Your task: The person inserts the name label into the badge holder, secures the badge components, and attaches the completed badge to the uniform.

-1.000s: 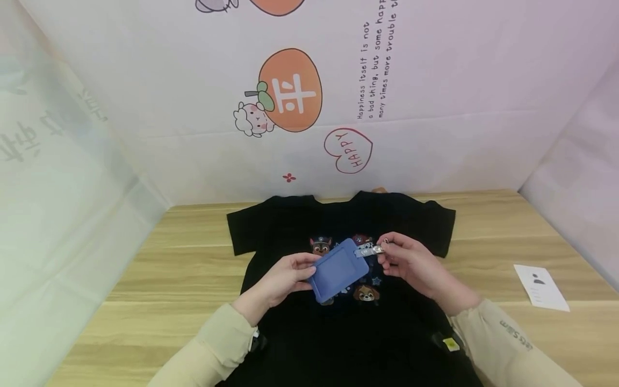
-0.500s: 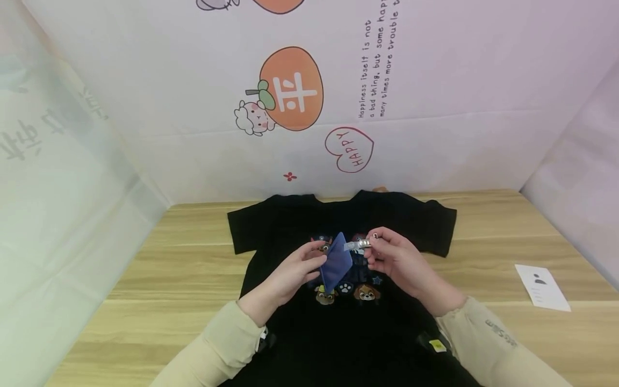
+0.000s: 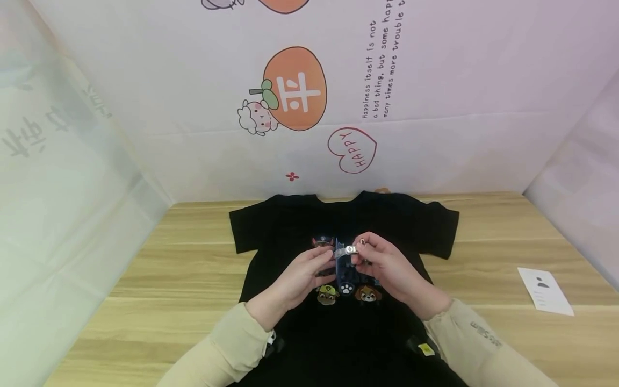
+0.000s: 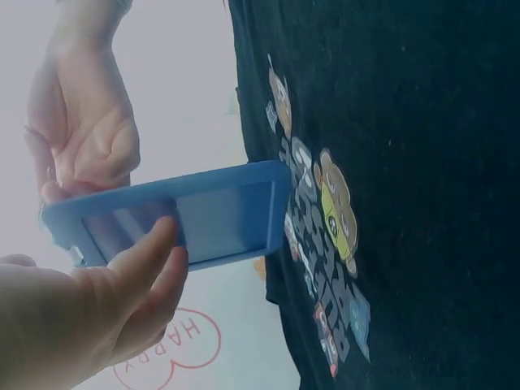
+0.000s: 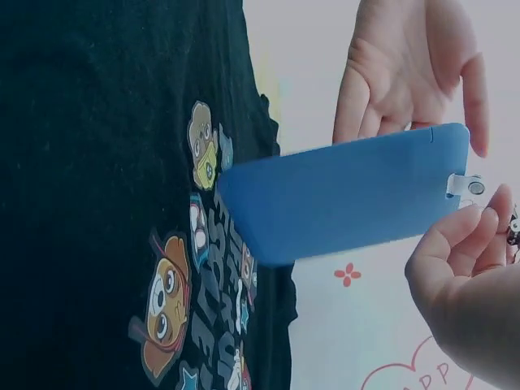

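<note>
A blue badge holder [image 5: 341,199] hangs over a black T-shirt [image 3: 309,333], seen nearly edge-on in the head view. Its clear window [image 4: 219,219] faces my left hand [image 3: 309,269], whose straight fingers [image 4: 150,252] lie against it. In the right wrist view, the left thumb [image 5: 475,106] stands out near the holder's top edge. My right hand [image 3: 382,263] pinches the metal clip [image 5: 513,227] at the end of the clear snap strap [image 5: 465,185], which runs through the holder's slot. Much of the clip is hidden by the right fingers.
A white card [image 3: 545,291] with a printed figure lies on the wooden table [image 3: 159,290] at the right. The T-shirt is spread flat, with cartoon dogs [image 3: 368,293] printed on its chest. Printed white cloth [image 3: 203,107] stands behind and at both sides.
The badge holder has turned from showing its blue face to nearly edge-on. The right hand has moved left with the clip, closer to the left hand, which has moved slightly right.
</note>
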A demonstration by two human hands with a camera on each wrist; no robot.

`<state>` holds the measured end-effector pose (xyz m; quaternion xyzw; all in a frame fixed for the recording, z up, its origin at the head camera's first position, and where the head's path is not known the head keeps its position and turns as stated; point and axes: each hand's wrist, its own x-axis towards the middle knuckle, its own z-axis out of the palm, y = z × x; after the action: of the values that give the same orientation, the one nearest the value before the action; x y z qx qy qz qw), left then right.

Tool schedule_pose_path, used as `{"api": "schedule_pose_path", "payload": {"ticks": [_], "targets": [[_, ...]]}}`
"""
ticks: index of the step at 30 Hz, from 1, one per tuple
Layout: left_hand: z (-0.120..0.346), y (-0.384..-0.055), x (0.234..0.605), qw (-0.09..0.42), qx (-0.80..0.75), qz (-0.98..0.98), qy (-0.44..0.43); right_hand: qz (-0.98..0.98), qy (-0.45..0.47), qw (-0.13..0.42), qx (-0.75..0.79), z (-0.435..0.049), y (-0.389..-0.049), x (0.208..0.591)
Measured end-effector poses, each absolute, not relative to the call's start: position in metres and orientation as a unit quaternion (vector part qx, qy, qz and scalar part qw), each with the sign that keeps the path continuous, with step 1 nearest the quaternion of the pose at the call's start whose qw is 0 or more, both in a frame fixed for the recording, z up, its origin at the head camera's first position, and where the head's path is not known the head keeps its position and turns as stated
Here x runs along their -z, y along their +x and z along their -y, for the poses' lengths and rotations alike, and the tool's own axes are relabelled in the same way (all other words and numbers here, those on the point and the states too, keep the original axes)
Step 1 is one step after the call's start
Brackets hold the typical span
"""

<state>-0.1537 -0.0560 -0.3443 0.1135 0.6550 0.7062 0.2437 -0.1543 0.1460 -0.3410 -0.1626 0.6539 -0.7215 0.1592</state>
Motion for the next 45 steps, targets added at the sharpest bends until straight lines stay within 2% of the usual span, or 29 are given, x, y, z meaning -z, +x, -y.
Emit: {"api": "schedule_pose_path", "payload": {"ticks": [19, 31, 39, 45], "targets": [[0.049, -0.154, 0.349, 0.220, -0.724, -0.640, 0.137, -0.639, -0.233, 0.155, 0.717, -0.139, -0.157, 0.347], [0.049, -0.157, 0.350, 0.206, -0.719, -0.655, 0.106, -0.641, -0.181, 0.174, 0.725, -0.130, -0.160, 0.350], [0.048, -0.155, 0.352, 0.218, -0.719, -0.653, 0.096, -0.671, -0.181, 0.162, 0.701, -0.129, -0.162, 0.353], [0.049, -0.156, 0.351, 0.222, -0.715, -0.655, 0.099, -0.663, -0.181, 0.172, 0.705, -0.130, -0.164, 0.355]]}}
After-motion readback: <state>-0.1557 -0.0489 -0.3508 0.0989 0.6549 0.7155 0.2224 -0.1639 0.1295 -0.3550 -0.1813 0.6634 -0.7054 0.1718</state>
